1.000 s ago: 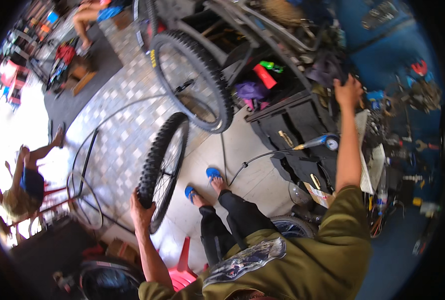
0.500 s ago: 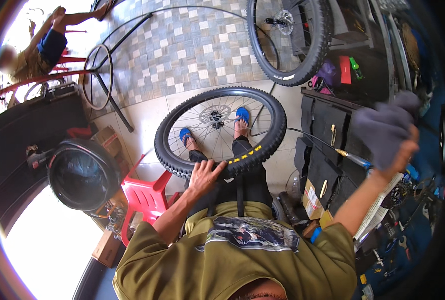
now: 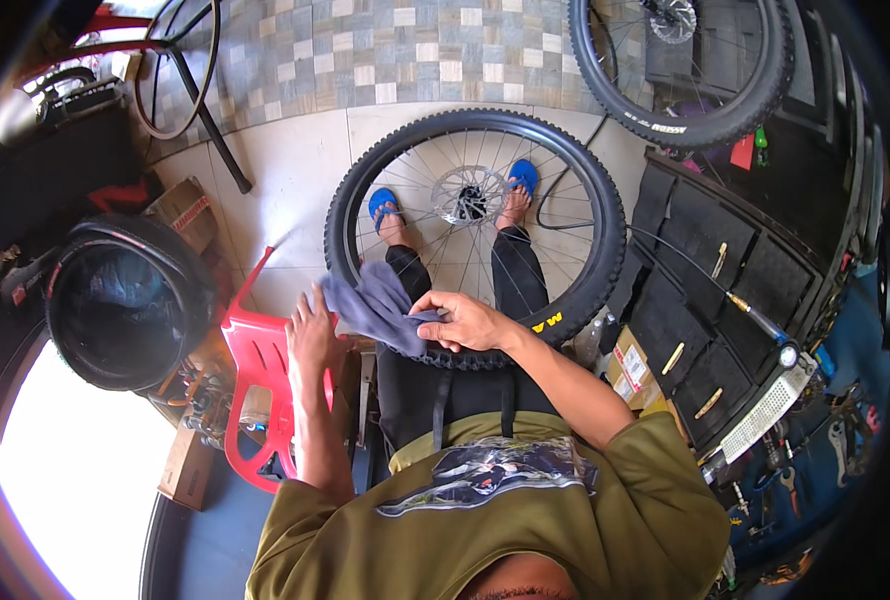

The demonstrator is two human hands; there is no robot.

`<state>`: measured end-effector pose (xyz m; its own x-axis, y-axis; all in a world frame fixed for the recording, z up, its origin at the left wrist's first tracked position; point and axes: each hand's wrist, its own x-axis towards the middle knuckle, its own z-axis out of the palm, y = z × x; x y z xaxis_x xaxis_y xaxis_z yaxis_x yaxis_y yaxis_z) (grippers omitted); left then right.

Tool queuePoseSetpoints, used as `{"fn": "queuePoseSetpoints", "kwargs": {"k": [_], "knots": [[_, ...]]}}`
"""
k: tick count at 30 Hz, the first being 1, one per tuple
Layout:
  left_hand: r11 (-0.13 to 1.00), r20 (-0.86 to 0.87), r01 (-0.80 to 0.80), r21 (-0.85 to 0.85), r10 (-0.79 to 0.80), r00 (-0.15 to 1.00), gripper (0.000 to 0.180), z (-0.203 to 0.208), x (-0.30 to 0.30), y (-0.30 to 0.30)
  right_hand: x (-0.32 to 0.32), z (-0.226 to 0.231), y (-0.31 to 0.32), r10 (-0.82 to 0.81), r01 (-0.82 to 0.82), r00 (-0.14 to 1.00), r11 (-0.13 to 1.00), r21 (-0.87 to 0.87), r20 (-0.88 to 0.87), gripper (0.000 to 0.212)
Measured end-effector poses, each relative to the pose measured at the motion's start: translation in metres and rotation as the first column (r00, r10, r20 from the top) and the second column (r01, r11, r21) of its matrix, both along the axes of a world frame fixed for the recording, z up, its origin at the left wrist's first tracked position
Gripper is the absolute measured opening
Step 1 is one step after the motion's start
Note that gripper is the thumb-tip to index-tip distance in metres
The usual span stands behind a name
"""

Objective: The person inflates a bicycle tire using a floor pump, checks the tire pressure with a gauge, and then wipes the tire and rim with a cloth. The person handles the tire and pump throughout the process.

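Observation:
A bicycle wheel (image 3: 610,240) with a knobbly black tyre and a disc rotor (image 3: 465,196) leans in front of my legs, its near rim by my thighs. My right hand (image 3: 462,322) pinches a grey cloth (image 3: 370,303), which lies spread over the tyre's near left part. Just left of the cloth is my left hand (image 3: 311,328), fingers stretched out and apart, gripping nothing. Whether its fingertips touch the cloth or tyre is hard to tell. Through the spokes show my feet in blue slippers (image 3: 523,178).
To the left are a red plastic chair (image 3: 255,340) and several stacked tyres (image 3: 130,225). Another wheel (image 3: 690,133) stands at the far right. A hose with an inflator gun (image 3: 760,318) rests on black drawers (image 3: 700,235), beside hand tools (image 3: 790,485) and a cardboard box (image 3: 630,365).
My right hand has brought the cloth from the far right over to the tyre. My left hand has let go of the tyre and moved left. The view has shifted.

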<state>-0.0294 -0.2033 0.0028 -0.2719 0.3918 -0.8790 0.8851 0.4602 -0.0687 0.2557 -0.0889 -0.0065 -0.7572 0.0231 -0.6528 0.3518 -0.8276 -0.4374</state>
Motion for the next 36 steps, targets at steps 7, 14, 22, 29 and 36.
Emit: {"fn": "queuePoseSetpoints", "kwargs": {"k": [7, 14, 22, 29, 36], "knots": [[0.892, 0.575, 0.114, 0.437, -0.375, 0.727, 0.056, -0.146, -0.006, -0.018, -0.016, -0.062, -0.055, 0.09, -0.097, 0.995, 0.979, 0.177, 0.048, 0.029], [0.907, 0.804, -0.408, -0.106, 0.319, 0.501, 0.041, -0.094, -0.009, 0.028, 0.071, -0.107, -0.021, -0.335, 0.076, 0.827, 0.862, 0.502, 0.451, 0.039], [0.91, 0.694, -0.391, -0.136, 0.369, 0.618, 0.054, -0.103, 0.013, 0.01, 0.116, -0.122, -0.004, -0.226, -0.169, 0.69, 0.874, 0.456, 0.688, 0.018], [0.91, 0.803, -0.414, -0.037, 0.273, 0.53, 0.026, -0.085, 0.037, 0.003, 0.134, -0.123, -0.008, -0.168, -0.064, 0.902, 0.859, 0.507, 0.398, 0.014], [0.867, 0.797, -0.112, 0.485, -0.386, 0.464, 0.024, -0.008, 0.079, 0.023, 0.056, -0.074, 0.037, 0.307, -0.332, 0.929, 0.442, 0.833, 0.207, 0.068]]}}
